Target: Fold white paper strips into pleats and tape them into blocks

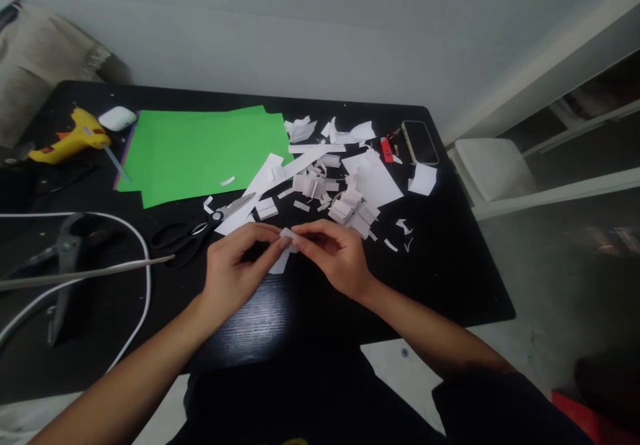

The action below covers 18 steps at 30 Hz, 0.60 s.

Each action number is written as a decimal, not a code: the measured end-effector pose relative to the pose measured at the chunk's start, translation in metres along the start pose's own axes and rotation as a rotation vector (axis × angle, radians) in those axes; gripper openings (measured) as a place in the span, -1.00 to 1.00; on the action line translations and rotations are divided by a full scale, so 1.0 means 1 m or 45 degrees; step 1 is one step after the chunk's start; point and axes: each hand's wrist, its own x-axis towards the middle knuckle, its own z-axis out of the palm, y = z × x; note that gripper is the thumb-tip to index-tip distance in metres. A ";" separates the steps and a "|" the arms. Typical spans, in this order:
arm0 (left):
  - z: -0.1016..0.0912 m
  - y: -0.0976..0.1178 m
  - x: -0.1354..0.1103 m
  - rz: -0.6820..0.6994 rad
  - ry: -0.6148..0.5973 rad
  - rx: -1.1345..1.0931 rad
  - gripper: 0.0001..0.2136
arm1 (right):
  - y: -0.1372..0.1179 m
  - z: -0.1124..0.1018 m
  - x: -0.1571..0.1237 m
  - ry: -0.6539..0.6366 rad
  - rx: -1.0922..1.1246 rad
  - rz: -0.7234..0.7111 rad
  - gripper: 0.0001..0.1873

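Between my two hands is a small white piece of paper point(281, 261), pinched at its upper end above the black table. My left hand point(239, 258) grips it from the left with thumb and fingertips. From the right, my right hand point(336, 253) pinches the same piece, so its fingertips hide part of the fold. Just beyond the hands lie a heap of cut and folded white paper pieces point(350, 204) and long white strips. Black-handled scissors point(200, 230) rest left of my left hand, blades over a white strip.
Green paper sheets point(210, 152) lie at the back. A yellow glue gun point(83, 135) and a white rounded case point(118, 118) stand at the far left. White cable point(149, 278) loops over pliers point(67, 265). A red lighter point(386, 150) and phone point(420, 142) lie back right.
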 end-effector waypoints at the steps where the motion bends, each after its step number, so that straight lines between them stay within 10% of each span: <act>1: 0.000 0.000 0.000 -0.009 -0.003 0.008 -0.92 | 0.000 0.000 0.001 -0.016 0.004 0.015 -0.81; 18: 0.002 -0.003 -0.006 -0.013 -0.054 0.054 -0.95 | 0.002 0.002 -0.002 -0.018 -0.047 -0.012 -0.90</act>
